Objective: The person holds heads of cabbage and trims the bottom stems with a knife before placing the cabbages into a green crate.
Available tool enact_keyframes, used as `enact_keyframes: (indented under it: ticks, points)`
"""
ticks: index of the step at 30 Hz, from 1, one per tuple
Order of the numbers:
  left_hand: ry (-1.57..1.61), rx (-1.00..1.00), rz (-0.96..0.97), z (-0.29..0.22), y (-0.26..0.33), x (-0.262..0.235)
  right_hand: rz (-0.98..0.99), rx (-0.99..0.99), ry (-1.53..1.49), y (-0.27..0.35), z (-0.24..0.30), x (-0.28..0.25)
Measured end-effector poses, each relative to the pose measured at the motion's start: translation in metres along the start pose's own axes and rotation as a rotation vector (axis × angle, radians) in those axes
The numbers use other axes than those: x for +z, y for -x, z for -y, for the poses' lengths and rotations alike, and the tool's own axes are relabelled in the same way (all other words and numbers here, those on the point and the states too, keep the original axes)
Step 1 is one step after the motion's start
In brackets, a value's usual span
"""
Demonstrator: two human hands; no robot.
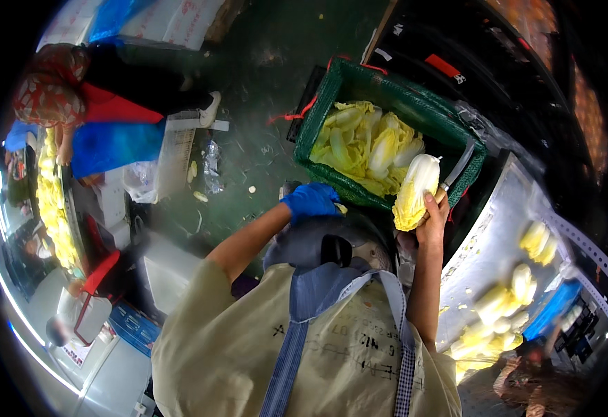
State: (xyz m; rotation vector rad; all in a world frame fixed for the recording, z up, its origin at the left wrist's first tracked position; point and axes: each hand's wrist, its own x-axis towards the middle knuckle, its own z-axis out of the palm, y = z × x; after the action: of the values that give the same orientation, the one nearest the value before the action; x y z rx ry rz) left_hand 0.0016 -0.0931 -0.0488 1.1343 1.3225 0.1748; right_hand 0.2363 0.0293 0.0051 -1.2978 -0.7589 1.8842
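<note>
In the head view, the right hand (pixel 434 210) had a firm grasp on a yellow-white cabbage (pixel 417 191) and a knife (pixel 461 164) together, right at the near-right side of the green crate (pixel 370 82), yellow leaves (pixel 366 142) heaped inside! Further left, the blue-gloved left hand (pixel 311 201) sat near the crate; clenched or released, I couldn't tell. More cabbages (pixel 496 306) lay right, on the metal table (pixel 469 271).

One knife (pixel 462 164), one green basket (pixel 395 94)
</note>
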Motion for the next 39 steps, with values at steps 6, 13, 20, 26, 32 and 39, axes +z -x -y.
enact_keyframes:
  ticks: [6,13,20,26,32,39]
  points:
    - [-0.103,-0.030,-0.522,-0.080,-0.016,-0.053,-0.006,-0.072,-0.051,0.002,0.008,0.007]
    - [-0.651,-0.187,-0.362,-0.004,-0.088,-0.006,-0.073,-0.138,0.040,0.006,-0.003,0.019]
    - [0.893,0.383,-0.349,-0.057,-0.062,-0.005,-0.015,-0.351,0.476,0.009,-0.019,0.051]
    - [1.261,0.302,-0.113,-0.085,-0.027,-0.039,0.044,-0.239,0.169,0.008,-0.010,0.071]
    - [0.647,0.392,-0.423,-0.067,-0.044,-0.036,0.072,-0.200,0.259,-0.005,-0.024,0.060]
    - [0.772,0.320,-0.372,-0.079,-0.036,-0.042,-0.014,-0.163,0.366,-0.008,-0.017,0.059]
